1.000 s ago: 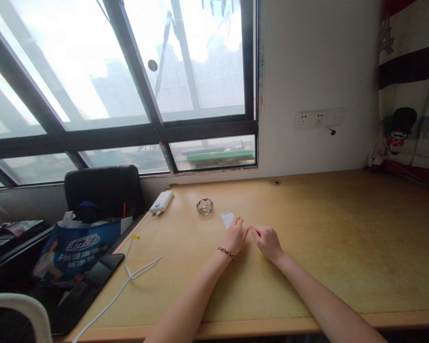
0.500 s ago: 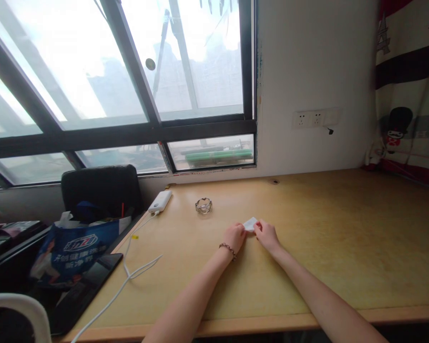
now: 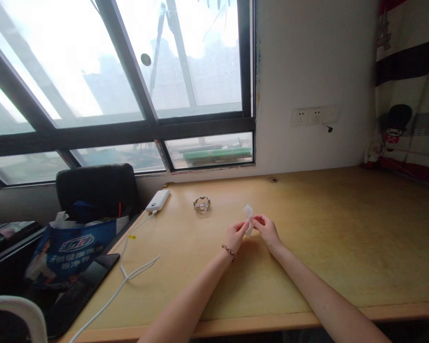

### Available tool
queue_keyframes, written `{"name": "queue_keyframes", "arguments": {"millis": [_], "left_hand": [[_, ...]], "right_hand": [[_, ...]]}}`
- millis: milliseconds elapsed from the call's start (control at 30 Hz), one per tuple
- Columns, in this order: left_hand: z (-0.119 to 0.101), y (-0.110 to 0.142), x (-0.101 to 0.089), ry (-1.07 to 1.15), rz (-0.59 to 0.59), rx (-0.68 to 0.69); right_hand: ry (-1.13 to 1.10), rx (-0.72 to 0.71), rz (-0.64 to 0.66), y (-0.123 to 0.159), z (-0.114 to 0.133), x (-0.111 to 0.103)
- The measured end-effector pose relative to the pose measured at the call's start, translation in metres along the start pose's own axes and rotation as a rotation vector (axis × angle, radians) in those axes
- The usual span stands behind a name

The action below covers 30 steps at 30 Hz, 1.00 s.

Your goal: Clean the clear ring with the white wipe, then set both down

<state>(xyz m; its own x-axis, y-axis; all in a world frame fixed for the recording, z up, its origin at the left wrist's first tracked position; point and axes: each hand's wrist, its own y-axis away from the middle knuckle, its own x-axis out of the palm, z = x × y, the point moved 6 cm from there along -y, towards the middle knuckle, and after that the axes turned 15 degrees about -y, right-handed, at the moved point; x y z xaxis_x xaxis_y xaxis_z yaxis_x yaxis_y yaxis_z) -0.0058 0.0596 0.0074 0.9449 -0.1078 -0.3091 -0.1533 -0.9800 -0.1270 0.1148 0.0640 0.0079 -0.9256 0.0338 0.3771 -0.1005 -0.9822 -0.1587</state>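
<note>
A small white piece of paper or tissue (image 3: 248, 211) is pinched between my two hands over the wooden desk (image 3: 307, 247). From the left, my left hand (image 3: 236, 233) grips it between thumb and fingers, a beaded bracelet on that wrist. My right hand (image 3: 266, 229) closes on it from the other side, the fingertips of both hands nearly meeting at its middle. One part of the white piece sticks up above the fingers, and another hangs below them. Beyond my left hand, a clear, metal-trimmed glass dish (image 3: 202, 205) stands on the desk.
A white power bank (image 3: 158, 201) with a white cable (image 3: 119, 286) lies along the desk's left edge. Further left are a black chair (image 3: 97, 186), a blue shopping bag (image 3: 71, 252) and a dark glossy panel (image 3: 89, 290). Window and wall bound the back.
The white piece was flat between the hands and is now squeezed at its middle, its ends standing up and down. My hands have drawn closer together. The view has shifted slightly.
</note>
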Motion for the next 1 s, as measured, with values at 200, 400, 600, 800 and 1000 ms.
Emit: {"name": "queue_keyframes", "arguments": {"millis": [200, 400, 600, 800, 1000], "left_hand": [[-0.006, 0.003, 0.002, -0.048, 0.017, 0.02], [0.007, 0.001, 0.0, 0.135, -0.029, -0.14], [0.016, -0.001, -0.002, 0.527, -0.113, -0.252], [0.015, 0.0, -0.003, 0.6, -0.134, -0.298], [0.013, 0.0, -0.009, 0.492, -0.092, -0.266]], "right_hand": [[0.129, -0.05, -0.052, 0.0, 0.003, -0.007], [0.027, -0.001, -0.069, 0.001, 0.001, -0.007], [-0.426, 0.151, -0.136, -0.002, -0.009, -0.011], [-0.554, 0.233, -0.104, -0.006, -0.013, -0.011], [-0.59, 0.339, 0.003, 0.002, 0.002, 0.006]]}}
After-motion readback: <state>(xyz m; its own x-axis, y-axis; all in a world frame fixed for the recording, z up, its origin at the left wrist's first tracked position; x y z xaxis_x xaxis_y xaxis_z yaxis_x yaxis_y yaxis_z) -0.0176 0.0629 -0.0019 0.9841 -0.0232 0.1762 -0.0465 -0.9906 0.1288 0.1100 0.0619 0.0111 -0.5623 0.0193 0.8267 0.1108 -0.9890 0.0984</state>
